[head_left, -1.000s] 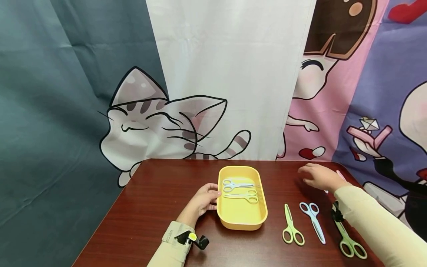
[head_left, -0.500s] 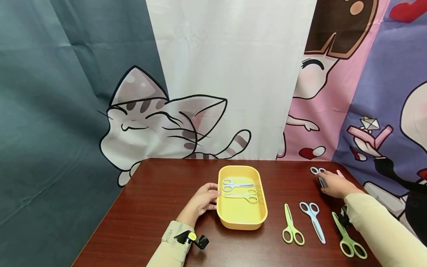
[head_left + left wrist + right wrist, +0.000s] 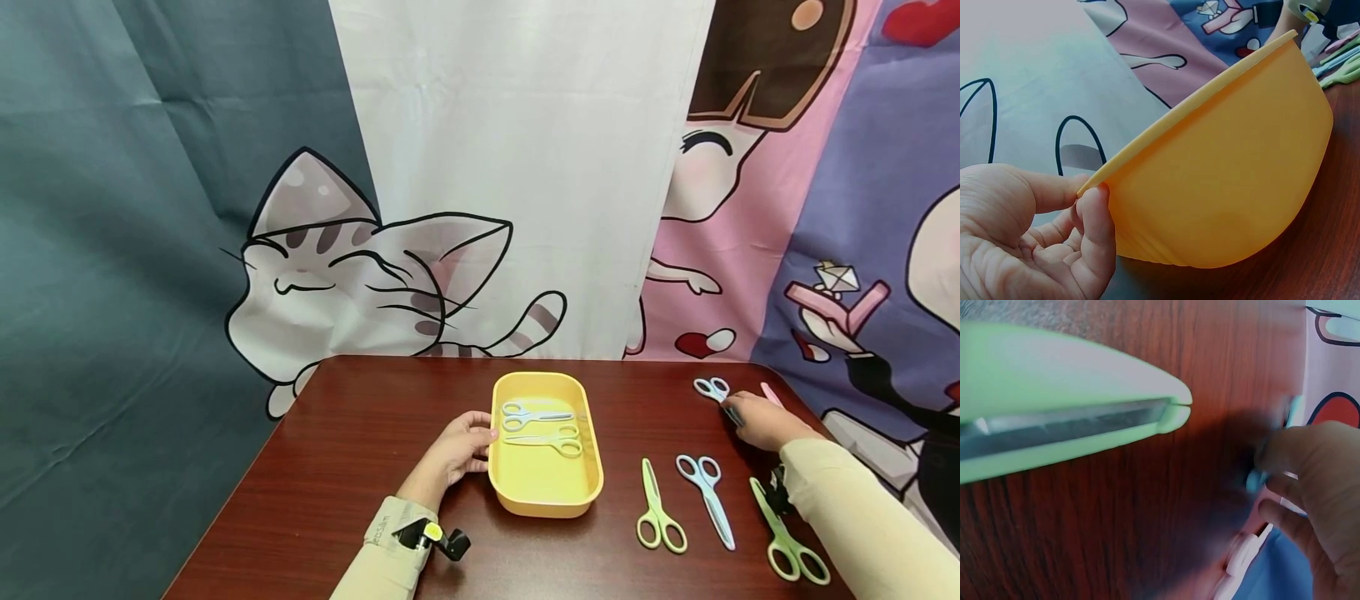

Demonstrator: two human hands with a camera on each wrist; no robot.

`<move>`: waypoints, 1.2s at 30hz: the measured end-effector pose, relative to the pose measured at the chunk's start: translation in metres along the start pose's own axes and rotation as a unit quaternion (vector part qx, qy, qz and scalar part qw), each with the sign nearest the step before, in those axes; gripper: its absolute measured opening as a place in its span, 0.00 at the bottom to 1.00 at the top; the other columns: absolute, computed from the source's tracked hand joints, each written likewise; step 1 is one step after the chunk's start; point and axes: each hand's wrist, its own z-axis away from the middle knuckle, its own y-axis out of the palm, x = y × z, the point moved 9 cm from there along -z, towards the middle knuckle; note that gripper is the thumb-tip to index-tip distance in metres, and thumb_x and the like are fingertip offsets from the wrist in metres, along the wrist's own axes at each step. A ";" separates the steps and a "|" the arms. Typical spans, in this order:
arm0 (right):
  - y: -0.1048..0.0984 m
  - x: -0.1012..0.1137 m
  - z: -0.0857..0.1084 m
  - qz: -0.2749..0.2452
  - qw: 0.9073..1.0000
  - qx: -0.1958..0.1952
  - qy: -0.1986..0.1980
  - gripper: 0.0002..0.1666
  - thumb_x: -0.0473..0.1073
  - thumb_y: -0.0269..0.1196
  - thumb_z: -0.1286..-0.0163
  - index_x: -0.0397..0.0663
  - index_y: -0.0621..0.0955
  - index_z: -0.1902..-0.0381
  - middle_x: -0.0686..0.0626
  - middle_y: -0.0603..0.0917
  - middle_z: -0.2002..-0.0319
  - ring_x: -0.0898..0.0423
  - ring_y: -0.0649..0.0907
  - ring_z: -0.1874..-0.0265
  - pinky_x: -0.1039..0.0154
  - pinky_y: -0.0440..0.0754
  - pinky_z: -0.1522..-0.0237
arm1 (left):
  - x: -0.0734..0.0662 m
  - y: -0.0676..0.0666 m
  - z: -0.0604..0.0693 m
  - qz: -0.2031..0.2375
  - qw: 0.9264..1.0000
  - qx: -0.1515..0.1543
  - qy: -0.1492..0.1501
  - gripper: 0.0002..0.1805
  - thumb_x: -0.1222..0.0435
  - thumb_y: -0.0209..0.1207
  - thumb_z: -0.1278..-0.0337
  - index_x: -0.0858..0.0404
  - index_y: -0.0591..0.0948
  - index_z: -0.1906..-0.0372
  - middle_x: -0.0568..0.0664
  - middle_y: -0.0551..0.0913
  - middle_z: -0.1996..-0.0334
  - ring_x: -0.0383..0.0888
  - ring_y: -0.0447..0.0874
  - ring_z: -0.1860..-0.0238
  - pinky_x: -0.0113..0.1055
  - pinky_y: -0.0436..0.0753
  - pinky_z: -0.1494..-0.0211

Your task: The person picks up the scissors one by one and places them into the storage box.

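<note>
My left hand (image 3: 453, 457) pinches the left rim of a yellow plastic tray (image 3: 545, 496), thumb and finger meeting on the rim in the left wrist view. Inside the tray lie light blue scissors (image 3: 537, 416) and yellow-green scissors (image 3: 567, 447). At the table's back right, my right hand (image 3: 768, 423) pinches another pair of light blue scissors (image 3: 711, 388) by the blade end. Their handle loops point away to the back left. The right wrist view shows the fingers (image 3: 1300, 450) bent around them, blurred.
Green scissors (image 3: 657, 520), blue scissors (image 3: 708, 498) and green scissors (image 3: 787, 550) lie right of the tray on the brown table (image 3: 360, 433). Pink scissors (image 3: 771, 395) sit partly hidden behind the right hand. A printed curtain (image 3: 525, 167) hangs behind the table.
My right hand has moved right and down from over the back-right scissors and now pinches their blade end. Those scissors have turned slightly. The left hand and tray stay put.
</note>
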 end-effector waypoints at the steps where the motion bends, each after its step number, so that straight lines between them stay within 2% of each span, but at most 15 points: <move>1: -0.001 0.001 0.000 0.002 1.000 -0.005 -0.005 0.20 0.25 0.67 0.56 0.29 0.81 0.61 0.35 0.82 0.63 0.38 0.82 0.60 0.40 0.80 0.53 | 0.000 0.000 0.000 -0.001 1.000 0.000 0.000 0.22 0.70 0.56 0.29 0.71 0.66 0.36 0.62 0.83 0.55 0.39 0.80 0.74 0.29 0.83 0.77; 5: -0.004 0.003 0.002 -0.003 1.000 -0.015 -0.010 0.20 0.19 0.64 0.58 0.36 0.81 0.65 0.43 0.82 0.67 0.46 0.81 0.66 0.44 0.81 0.58 | 0.000 0.000 0.000 -0.001 1.000 0.001 0.000 0.22 0.70 0.57 0.29 0.71 0.66 0.36 0.62 0.83 0.55 0.39 0.80 0.74 0.29 0.83 0.77; 10: -0.005 0.005 0.001 -0.015 1.000 -0.015 -0.010 0.22 0.17 0.63 0.57 0.41 0.81 0.65 0.47 0.81 0.68 0.50 0.79 0.67 0.49 0.80 0.62 | -0.001 0.000 0.001 -0.001 1.000 0.001 -0.001 0.22 0.70 0.57 0.29 0.71 0.67 0.36 0.62 0.83 0.54 0.39 0.80 0.74 0.29 0.83 0.77; 22: -0.002 0.006 0.003 -0.032 0.999 -0.002 -0.011 0.27 0.17 0.61 0.59 0.46 0.77 0.63 0.48 0.78 0.69 0.51 0.77 0.69 0.53 0.78 0.67 | 0.000 0.000 0.001 0.003 1.000 0.001 -0.001 0.23 0.69 0.58 0.30 0.70 0.66 0.35 0.60 0.83 0.55 0.38 0.79 0.74 0.28 0.82 0.77; 36: -0.007 0.012 -0.003 -0.065 0.997 -0.029 -0.034 0.32 0.17 0.63 0.63 0.43 0.80 0.57 0.51 0.78 0.69 0.53 0.77 0.69 0.58 0.77 0.68 | 0.000 0.000 0.001 -0.002 1.000 -0.001 0.001 0.22 0.70 0.57 0.30 0.71 0.67 0.36 0.61 0.83 0.55 0.39 0.79 0.74 0.28 0.82 0.78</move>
